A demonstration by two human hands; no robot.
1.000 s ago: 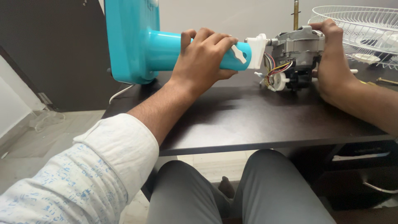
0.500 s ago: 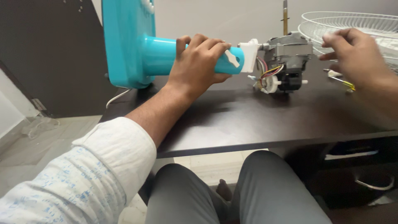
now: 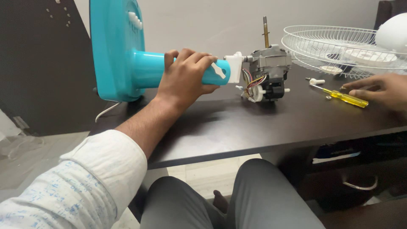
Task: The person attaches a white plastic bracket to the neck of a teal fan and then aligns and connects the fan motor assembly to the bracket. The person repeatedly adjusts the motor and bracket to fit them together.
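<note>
While the left hand (image 3: 184, 76) grips the teal fan stand (image 3: 148, 68), the yellow screwdriver (image 3: 341, 96) (long axis slanting toward lower right) lies touching the loosely open, empty right hand (image 3: 381, 88).

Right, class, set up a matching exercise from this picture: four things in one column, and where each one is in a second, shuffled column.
Things:
1. Screwdriver
2. Fan stand
3. Wire grille
4. Motor

Places:
A. On the end of the stand's neck, shaft pointing up
B. Gripped by the left hand
C. Flat on the table at the right hand's fingertips
D. At the table's far right, behind the screwdriver

Pairs: 1-C, 2-B, 3-D, 4-A
</note>
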